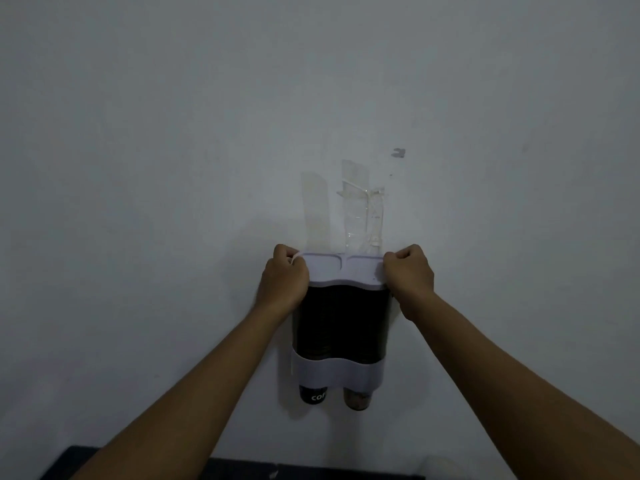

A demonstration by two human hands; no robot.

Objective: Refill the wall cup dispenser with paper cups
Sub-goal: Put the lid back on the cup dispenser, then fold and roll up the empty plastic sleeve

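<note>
Cup-filled dispenser (341, 320), lid (344, 270) on

Dim, soft focus, dark corners, no glare.

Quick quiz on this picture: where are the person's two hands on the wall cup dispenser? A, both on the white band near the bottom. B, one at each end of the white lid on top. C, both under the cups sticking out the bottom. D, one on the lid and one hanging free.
B: the left hand and the right hand each close on one end of the white lid atop the dispenser.
</note>
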